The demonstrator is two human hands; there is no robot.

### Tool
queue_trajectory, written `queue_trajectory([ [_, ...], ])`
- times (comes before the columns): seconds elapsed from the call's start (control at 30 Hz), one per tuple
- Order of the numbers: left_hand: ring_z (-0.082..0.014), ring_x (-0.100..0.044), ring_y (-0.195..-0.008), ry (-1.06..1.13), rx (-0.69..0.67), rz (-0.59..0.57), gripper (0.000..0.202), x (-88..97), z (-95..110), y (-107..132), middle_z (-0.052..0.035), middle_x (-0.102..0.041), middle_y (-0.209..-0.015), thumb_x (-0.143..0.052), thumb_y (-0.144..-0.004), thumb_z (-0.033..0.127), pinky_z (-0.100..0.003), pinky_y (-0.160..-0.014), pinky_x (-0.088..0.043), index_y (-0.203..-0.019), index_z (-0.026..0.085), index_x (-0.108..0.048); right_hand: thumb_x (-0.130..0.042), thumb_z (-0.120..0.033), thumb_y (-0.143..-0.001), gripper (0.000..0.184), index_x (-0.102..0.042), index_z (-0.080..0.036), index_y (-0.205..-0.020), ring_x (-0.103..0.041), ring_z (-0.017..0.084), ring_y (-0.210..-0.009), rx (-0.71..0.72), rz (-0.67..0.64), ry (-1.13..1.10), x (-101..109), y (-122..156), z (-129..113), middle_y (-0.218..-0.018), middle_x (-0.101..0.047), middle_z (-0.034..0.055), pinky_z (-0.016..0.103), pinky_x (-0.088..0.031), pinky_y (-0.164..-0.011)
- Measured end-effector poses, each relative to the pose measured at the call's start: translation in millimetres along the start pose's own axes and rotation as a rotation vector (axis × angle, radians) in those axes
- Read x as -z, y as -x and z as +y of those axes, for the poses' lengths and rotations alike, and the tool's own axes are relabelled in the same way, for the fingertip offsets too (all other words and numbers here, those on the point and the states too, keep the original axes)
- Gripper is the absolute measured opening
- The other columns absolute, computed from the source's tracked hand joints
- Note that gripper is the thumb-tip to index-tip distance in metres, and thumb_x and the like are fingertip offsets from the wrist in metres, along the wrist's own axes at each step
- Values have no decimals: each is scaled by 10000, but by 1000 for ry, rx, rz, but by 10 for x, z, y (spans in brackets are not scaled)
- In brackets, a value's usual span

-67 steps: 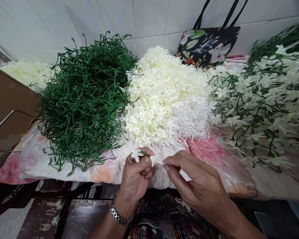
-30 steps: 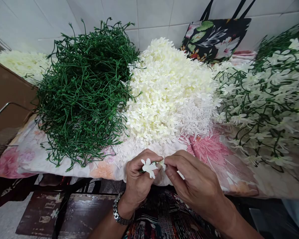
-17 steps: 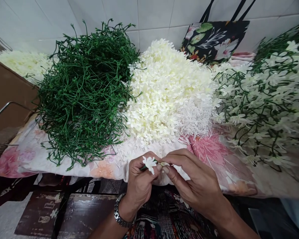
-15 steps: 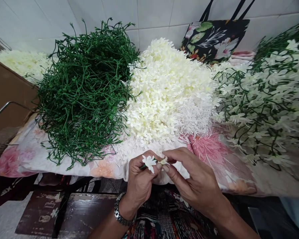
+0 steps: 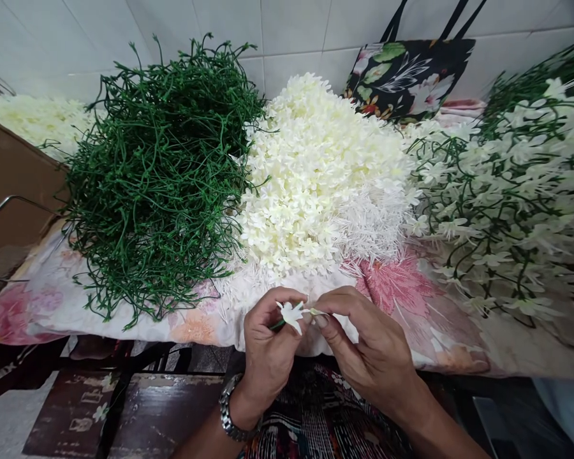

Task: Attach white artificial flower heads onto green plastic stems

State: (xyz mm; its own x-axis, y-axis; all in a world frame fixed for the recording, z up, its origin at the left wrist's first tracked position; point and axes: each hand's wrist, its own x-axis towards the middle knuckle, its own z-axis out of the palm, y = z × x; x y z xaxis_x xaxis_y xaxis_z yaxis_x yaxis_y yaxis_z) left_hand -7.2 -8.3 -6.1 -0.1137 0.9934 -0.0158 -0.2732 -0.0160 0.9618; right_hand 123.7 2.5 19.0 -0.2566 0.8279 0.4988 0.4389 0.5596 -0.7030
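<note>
My left hand [image 5: 270,344] is closed around a green plastic stem [image 5: 278,324], most of it hidden by the fingers. A white artificial flower [image 5: 291,315] shows at that hand's thumb and forefinger. Close beside it, my right hand [image 5: 375,347] pinches a small pale artificial blossom [image 5: 316,312] between thumb and forefinger. The fingertips of both hands nearly meet, covering where blossom and stem come together. Both hands are over the front edge of the cloth-covered table.
Green stems [image 5: 157,185] are heaped at the left, with loose cream blossoms [image 5: 316,159] in the middle. Thin white pieces [image 5: 370,223] lie beside those. Assembled flower sprays [image 5: 511,204] fill the right. A floral bag [image 5: 406,80] leans on the tiled wall; a cardboard box [image 5: 19,185] stands left.
The white flower at my left hand has tipped slightly right and down. The blossom in my right fingers is turned and less of it shows. The view has shifted a little.
</note>
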Motion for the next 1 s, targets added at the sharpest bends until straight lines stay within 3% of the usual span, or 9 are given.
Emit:
queue_trajectory([
  [0.13,-99,-495,-633,5,-69,-55,237,9,-16,-25,40,-602,-666,-607,-675,19,-194,-594,-386,-759,222,-695,-482,-111,-865,91,-516,-195,-869,-514,92,-653,-90,-42,-80,-5,12,-3,-730,-543,-11,211,-427,-578],
  [0.27,-97,-478,-597,117,51,3,128,-35,21,-37,33,-582,-621,-648,-666,88,-199,-565,-378,-698,203,-695,-491,-165,-873,63,-516,-214,-904,-531,97,-706,-207,0,-232,-68,76,7,-774,-540,-9,208,-444,-601],
  [0.4,-83,-454,-541,182,134,-17,79,-61,89,-42,22,-564,-572,-661,-664,144,-207,-550,-371,-677,189,-724,-490,-143,-865,77,-515,-212,-887,-515,96,-693,-242,56,-244,-106,125,44,-764,-525,-12,215,-435,-602],
  [0.57,-80,-451,-543,147,119,-35,129,-19,68,-43,20,-555,-565,-638,-645,108,-209,-545,-356,-656,194,-734,-491,-115,-855,85,-517,-194,-873,-507,90,-683,-176,27,-168,18,67,48,-743,-518,-13,212,-418,-599],
  [0.73,-94,-480,-593,87,40,-103,225,36,7,-28,18,-587,-624,-606,-675,62,-213,-570,-363,-740,229,-741,-500,-92,-845,90,-513,-181,-850,-493,81,-647,-68,-59,-53,197,-30,-22,-711,-514,-18,202,-401,-579],
  [1.0,-99,-448,-564,-49,-105,-209,316,67,40,-45,27,-514,-589,-555,-689,23,-213,-533,-344,-824,246,-734,-470,-71,-853,104,-535,-151,-847,-500,97,-683,19,-201,51,326,-102,-60,-733,-523,10,210,-410,-603],
])
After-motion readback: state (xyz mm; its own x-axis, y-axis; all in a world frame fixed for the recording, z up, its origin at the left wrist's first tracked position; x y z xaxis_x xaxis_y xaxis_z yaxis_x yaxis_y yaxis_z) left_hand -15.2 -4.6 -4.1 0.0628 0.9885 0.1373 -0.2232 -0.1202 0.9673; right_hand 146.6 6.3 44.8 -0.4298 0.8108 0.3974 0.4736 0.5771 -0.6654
